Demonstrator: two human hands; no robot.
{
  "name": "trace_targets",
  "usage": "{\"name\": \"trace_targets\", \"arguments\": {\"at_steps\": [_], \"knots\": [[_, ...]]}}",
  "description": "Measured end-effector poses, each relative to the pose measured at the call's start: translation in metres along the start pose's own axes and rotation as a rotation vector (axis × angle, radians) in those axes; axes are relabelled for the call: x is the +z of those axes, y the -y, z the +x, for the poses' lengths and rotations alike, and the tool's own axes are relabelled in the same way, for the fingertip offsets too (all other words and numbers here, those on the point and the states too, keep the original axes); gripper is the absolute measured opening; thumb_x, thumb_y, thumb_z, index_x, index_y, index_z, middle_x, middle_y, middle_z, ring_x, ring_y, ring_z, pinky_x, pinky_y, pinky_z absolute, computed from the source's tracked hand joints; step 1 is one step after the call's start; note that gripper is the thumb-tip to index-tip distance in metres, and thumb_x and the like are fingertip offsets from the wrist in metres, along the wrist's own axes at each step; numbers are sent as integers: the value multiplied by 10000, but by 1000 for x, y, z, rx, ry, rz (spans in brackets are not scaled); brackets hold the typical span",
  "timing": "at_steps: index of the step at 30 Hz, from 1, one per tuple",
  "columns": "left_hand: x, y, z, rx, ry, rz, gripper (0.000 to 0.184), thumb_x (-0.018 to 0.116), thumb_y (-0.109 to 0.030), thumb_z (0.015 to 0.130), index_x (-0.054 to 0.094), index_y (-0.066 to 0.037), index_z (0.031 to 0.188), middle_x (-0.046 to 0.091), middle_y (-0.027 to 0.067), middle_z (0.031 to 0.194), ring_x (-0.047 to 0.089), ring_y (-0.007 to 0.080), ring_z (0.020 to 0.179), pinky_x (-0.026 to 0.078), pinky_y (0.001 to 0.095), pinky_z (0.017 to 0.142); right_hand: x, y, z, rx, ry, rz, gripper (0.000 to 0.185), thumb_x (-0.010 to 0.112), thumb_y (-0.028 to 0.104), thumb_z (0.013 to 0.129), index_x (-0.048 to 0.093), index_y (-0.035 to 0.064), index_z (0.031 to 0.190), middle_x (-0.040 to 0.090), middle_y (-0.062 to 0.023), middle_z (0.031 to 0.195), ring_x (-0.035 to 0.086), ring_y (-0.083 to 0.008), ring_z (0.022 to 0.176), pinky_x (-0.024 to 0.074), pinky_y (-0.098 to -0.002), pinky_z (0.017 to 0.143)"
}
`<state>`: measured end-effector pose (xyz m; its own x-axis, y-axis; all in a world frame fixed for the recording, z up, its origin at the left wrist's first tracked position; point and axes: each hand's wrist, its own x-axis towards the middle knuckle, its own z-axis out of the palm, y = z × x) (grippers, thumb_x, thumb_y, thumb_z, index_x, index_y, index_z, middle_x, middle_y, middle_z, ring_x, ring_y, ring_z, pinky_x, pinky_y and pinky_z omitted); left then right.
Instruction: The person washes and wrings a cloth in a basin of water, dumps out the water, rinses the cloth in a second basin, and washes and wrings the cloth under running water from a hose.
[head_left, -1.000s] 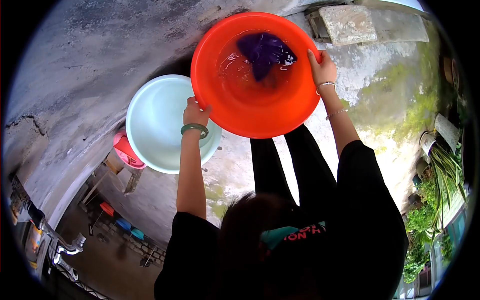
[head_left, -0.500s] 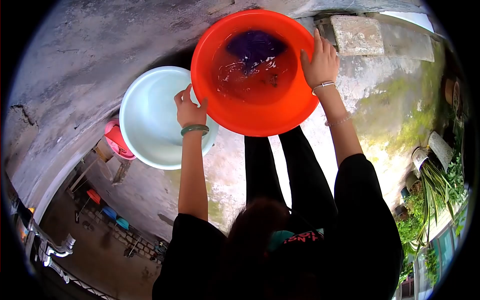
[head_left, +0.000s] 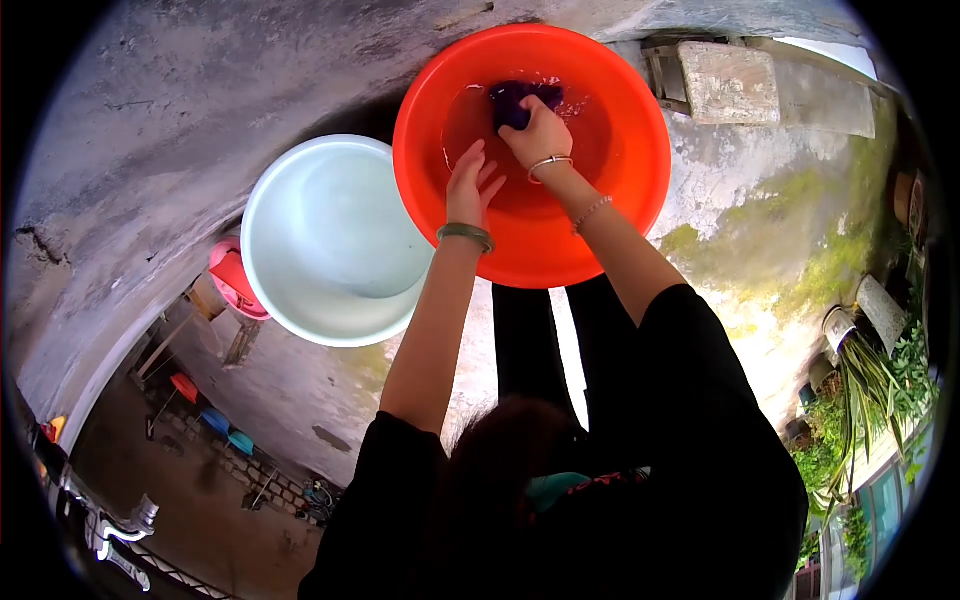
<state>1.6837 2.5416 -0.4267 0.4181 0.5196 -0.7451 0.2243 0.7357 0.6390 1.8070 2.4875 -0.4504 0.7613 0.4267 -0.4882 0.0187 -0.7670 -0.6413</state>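
A large orange-red basin (head_left: 620,215) with water in it stands before my feet. Inside lies a bunched dark purple cloth (head_left: 510,105), partly covered by my fingers. My right hand (head_left: 538,135) is closed on the cloth, thumb and fingers gripping its near side. Over the left part of the basin, my left hand (head_left: 470,190) hangs with its fingers apart, holding nothing. It wears a green bangle. To the left, a pale blue-white basin (head_left: 330,230) sits close against the orange-red one.
A pink basin (head_left: 238,280) is beyond the pale one at far left. At the upper right stands a worn wooden stool (head_left: 728,84). Potted plants (head_left: 865,385) line the right edge. A weathered wall (head_left: 200,110) rises behind the basins.
Both hands have come off the basin's outer sides and reached inside it. The right hand has taken hold of the purple cloth, which is now bunched smaller.
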Motion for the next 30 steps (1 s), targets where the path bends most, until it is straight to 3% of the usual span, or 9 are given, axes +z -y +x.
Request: {"name": "trace_targets", "arguments": {"at_steps": [4, 5, 6, 8, 11, 16, 19, 26, 30], "knots": [[9, -2, 34, -317, 106, -494, 511, 480, -420, 894, 476, -52, 1249, 547, 110, 1159, 530, 227, 1033, 445, 347, 896, -20, 23, -65, -355, 37, 284, 239, 657, 222, 643, 532, 65, 772, 583, -100, 772, 578, -296, 740, 463, -386, 626], [14, -17, 20, -425, 369, -502, 610, 455, -535, 866, 485, -47, 1231, 555, 105, 1142, 536, 223, 1015, 444, 329, 877, -30, 31, -79, -372, 122, 298, 222, 647, 221, 666, 532, 61, 768, 581, -97, 770, 576, -291, 741, 462, -384, 631], [21, -23, 13, -397, 407, -490, 654, 425, -572, 856, 493, -37, 1225, 573, 107, 1106, 550, 234, 980, 441, 339, 875, -37, 34, -90, -384, 209, 312, 207, 636, 219, 689, 532, 57, 765, 578, -94, 768, 574, -287, 742, 461, -382, 637], [-5, -2, 44, -411, 645, -463, 582, 442, -530, 864, 539, -29, 1145, 603, 108, 1051, 574, 249, 951, 446, 353, 878, -38, 27, -98, -393, 187, 259, 198, 627, 230, 722, 550, 55, 775, 587, -95, 776, 577, -286, 751, 460, -380, 644], [20, -12, 23, -243, 367, -436, 459, 472, -442, 861, 570, -31, 1039, 628, 107, 981, 600, 247, 906, 462, 364, 865, -34, 13, -92, -216, 113, 243, 208, 628, 249, 748, 579, 54, 802, 601, -98, 785, 582, -283, 761, 463, -380, 653], [12, -15, 16, -157, 204, -451, 240, 511, -193, 807, 571, -46, 987, 613, 81, 1011, 573, 225, 967, 433, 367, 900, -43, -40, -69, -8, 85, 280, 219, 666, 250, 746, 604, 48, 804, 618, -103, 799, 600, -279, 758, 477, -372, 674], [-4, -14, 20, -11, 140, -364, 147, 558, -79, 758, 541, -59, 903, 559, 29, 959, 516, 166, 963, 387, 315, 892, -53, -53, -71, -52, -36, 239, 210, 708, 236, 714, 610, 62, 778, 622, -97, 814, 605, -278, 757, 477, -361, 681], [-41, -9, 12, 312, 76, -139, 133, 532, 27, 750, 529, -72, 840, 527, 0, 877, 467, 105, 853, 377, 243, 813, -83, -41, -81, -24, 130, -112, 181, 726, 194, 667, 587, 85, 708, 598, -79, 792, 598, -265, 753, 480, -364, 657], [-34, -33, -3, 293, -77, -192, 168, 618, 34, 765, 496, -81, 774, 504, -3, 766, 482, 105, 736, 419, 228, 723, -86, -43, -83, -114, 164, -248, 157, 695, 174, 681, 566, 85, 680, 576, -76, 827, 585, -264, 781, 486, -372, 671]]}}
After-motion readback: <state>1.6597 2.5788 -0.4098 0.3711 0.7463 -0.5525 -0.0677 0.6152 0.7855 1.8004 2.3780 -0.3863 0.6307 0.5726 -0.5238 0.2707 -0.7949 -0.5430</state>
